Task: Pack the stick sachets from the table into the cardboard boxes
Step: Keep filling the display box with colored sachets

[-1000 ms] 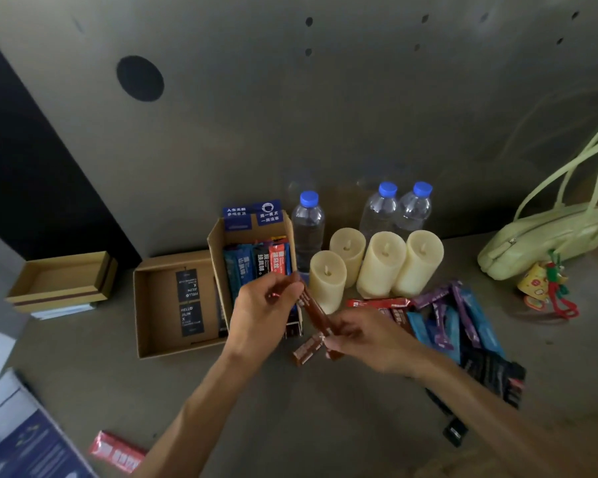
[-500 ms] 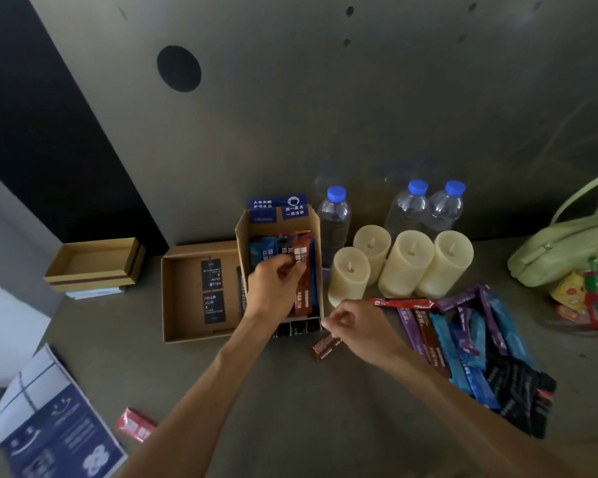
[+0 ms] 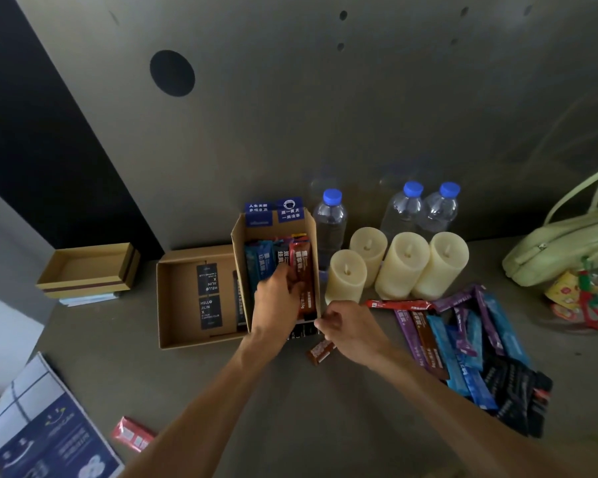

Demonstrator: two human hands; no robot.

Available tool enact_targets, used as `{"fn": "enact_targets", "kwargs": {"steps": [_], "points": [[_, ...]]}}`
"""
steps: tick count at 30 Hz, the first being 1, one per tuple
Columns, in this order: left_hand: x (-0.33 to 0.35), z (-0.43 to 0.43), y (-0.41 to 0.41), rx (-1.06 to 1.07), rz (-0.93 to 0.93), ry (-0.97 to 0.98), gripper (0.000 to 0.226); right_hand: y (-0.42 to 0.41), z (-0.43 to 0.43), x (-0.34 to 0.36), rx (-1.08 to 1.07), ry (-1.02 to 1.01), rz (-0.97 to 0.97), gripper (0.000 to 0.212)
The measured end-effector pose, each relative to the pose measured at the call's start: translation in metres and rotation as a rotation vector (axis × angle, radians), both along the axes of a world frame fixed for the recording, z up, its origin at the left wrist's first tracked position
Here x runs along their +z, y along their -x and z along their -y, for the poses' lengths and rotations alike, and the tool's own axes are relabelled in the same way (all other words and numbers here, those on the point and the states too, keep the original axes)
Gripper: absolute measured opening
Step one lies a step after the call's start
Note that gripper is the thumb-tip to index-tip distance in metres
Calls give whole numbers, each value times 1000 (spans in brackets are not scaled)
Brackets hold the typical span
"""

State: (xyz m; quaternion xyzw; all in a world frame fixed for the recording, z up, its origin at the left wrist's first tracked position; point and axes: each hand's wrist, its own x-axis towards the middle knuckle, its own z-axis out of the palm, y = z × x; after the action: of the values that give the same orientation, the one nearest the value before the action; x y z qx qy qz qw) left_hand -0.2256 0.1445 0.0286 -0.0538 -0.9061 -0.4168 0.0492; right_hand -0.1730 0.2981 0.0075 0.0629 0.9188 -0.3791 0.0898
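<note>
We are working at the table (image 3: 325,429), and our left hand (image 3: 278,301) is reaching into the upright box (image 3: 239,243), its fingers and thumb curling round the lower part of a red-brown sachet (image 3: 301,267) that is standing on end against the right wall, beside blue and dark ones lined up there; standing them on end is, we judge, what is letting so many sit side by side. Our right hand (image 3: 349,331) is hovering at the near right corner of that box with its fingers bent, perhaps steadying the cardboard, though we cannot tell whether it is touching the box or holding anything. A short brown sachet (image 3: 320,351) is lying on the table just under this hand, poking out to the near left. The loose pile of sachets (image 3: 463,343) is waiting on the right, just near the candles (image 3: 401,263), lying close for the right hand to feed from. A flat box (image 3: 180,305) is sitting against the upright one's left side, and a stray red sachet (image 3: 132,433) is lying near left, well apart from the pile, so we are judging the packing far from done
</note>
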Motion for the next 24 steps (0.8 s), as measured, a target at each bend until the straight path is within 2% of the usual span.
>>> {"fn": "enact_targets", "kwargs": {"steps": [2,4,7,9,14,22,24], "points": [[-1,-1,-3,-28,-43,25,23,0,0,-1,-1,2,-11,20],[-3,0,-4,-73,-132,112,43,0,0,-3,-3,9,-19,19],[-6,5,-4,-152,-160,412,83,-1,0,-2,2,5,-32,18],[-6,8,-3,-150,-140,543,96,-1,0,-2,4,1,-36,18],[-1,6,-2,-132,-143,609,94,-2,-1,-1,-3,39,-19,19],[1,3,-6,-132,-144,520,90,-10,-13,2,-5,156,28,24],[6,3,-13,-122,-141,433,83,-13,-24,5,-55,33,-33,22]]}}
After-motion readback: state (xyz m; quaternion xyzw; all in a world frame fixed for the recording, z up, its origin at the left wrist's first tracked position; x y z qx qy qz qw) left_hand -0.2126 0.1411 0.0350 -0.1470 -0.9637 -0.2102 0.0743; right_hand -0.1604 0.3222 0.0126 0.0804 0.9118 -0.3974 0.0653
